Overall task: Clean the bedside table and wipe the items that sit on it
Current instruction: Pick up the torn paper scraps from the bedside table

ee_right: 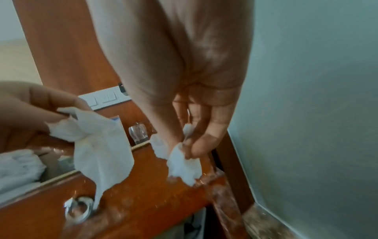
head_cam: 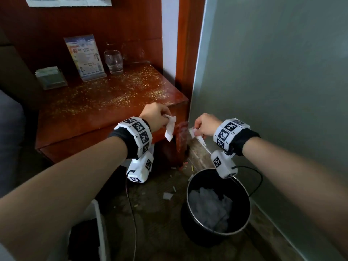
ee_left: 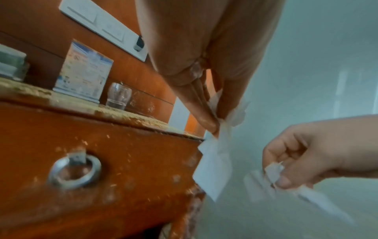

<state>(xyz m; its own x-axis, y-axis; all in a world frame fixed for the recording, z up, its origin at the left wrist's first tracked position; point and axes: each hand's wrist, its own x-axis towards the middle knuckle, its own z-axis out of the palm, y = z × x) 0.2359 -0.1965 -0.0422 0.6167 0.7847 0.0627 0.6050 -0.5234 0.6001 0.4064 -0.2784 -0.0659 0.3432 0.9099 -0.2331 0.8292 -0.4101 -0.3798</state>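
While the bedside table (head_cam: 105, 102) stands at far left against the wood panel, its top carries a wide scatter of yellowish crumbs, so the cleaning looks barely begun. Grit also speckles the drawer front around the ring pull (ee_left: 74, 172). A black bin (head_cam: 218, 202), near right on the floor, holds crumpled white tissue; paper scraps lie on the floor beside it. At the table's far edge stand a printed card in a stand (head_cam: 84, 57), a small holder of cards (head_cam: 50, 77) to its left, and a drinking glass (head_cam: 114, 62) to its right. None looks wiped yet, by my reading.

The left hand (head_cam: 155, 116) pinches a piece of tissue (head_cam: 170, 129) off the table's near right corner. The right hand (head_cam: 206, 124) pinches a smaller torn piece (ee_right: 182, 163). The hands are close but apart, above and beyond the bin.
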